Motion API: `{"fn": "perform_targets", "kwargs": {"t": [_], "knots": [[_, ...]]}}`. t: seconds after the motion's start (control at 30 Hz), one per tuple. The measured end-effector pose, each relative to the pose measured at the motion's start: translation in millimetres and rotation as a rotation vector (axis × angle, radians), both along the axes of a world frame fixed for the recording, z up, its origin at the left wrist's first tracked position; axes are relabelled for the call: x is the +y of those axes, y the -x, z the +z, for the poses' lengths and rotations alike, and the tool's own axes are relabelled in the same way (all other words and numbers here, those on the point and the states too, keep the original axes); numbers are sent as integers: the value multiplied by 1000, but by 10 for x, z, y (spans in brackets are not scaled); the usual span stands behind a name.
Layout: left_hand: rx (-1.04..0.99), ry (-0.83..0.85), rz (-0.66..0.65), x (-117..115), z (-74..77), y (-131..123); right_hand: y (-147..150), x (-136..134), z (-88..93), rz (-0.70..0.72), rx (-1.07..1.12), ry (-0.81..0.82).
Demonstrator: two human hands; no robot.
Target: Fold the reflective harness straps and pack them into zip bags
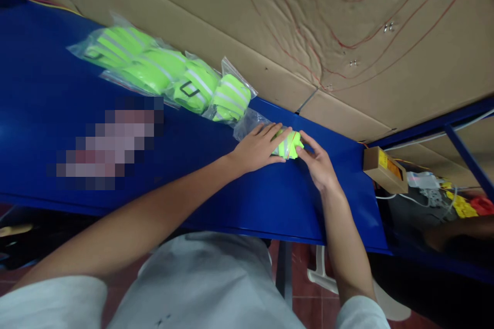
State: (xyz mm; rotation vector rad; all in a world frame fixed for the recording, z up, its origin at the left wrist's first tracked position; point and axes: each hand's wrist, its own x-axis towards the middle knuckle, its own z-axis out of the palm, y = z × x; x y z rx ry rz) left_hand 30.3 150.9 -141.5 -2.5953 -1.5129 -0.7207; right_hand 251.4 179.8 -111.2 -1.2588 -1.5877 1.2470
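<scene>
A rolled neon-yellow reflective strap (290,145) lies on the blue table (239,195), partly in a clear plastic bag (247,122). Flat over the bag and the roll's left side rests my left hand (259,149), its fingers spread. My right hand (317,160) grips the roll's right end between thumb and fingers. To the left, a row of several bagged neon bundles runs along the back of the table; the nearest bundle (231,97) sits just beyond the clear bag, and another (196,85) shows a black buckle.
Brown cardboard (231,25) with red wires rises behind the table. A cardboard box (385,169) stands at the right edge, near yellow and red items. A pixelated patch covers part of the left tabletop. A person's arm shows at far right.
</scene>
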Motion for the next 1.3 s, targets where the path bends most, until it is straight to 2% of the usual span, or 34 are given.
{"fn": "perform_targets", "kwargs": {"t": [0.07, 0.2, 0.33, 0.4, 0.5, 0.63, 0.73, 0.83, 1.0, 1.07, 1.13, 1.2, 1.3], "knots": [[-11, 0, 6, 2, -1, -5, 22, 0, -26, -77, 38, -12], [-5, -7, 4, -5, 17, -21, 117, -31, -70, -47, 77, 1], [33, -24, 8, -28, 56, -43, 227, -79, -106, -77, 67, -96], [55, -40, 9, -41, 70, -53, 250, -93, -110, -8, 16, -131], [83, -59, -10, -62, 73, -66, 233, -89, -99, 200, -126, -142], [104, -77, -32, -94, 60, -93, 184, -53, -110, 408, -150, -58], [122, -79, -59, -117, 53, -114, 173, -30, -154, 495, -121, 17], [143, -92, -93, -131, 54, -118, 162, -14, -182, 520, -152, -4], [123, -122, -133, -138, 111, -73, -32, 74, -63, 481, -246, -81], [98, -132, -103, -138, 149, -55, -166, 140, 8, 336, -300, -177], [81, -149, -82, -139, 181, -50, -274, 203, 53, 119, -337, -310], [61, -168, -97, -142, 206, -58, -318, 234, 72, 7, -351, -407], [-95, -167, -133, -161, 268, -64, -269, 187, 101, 121, -308, -415]]}}
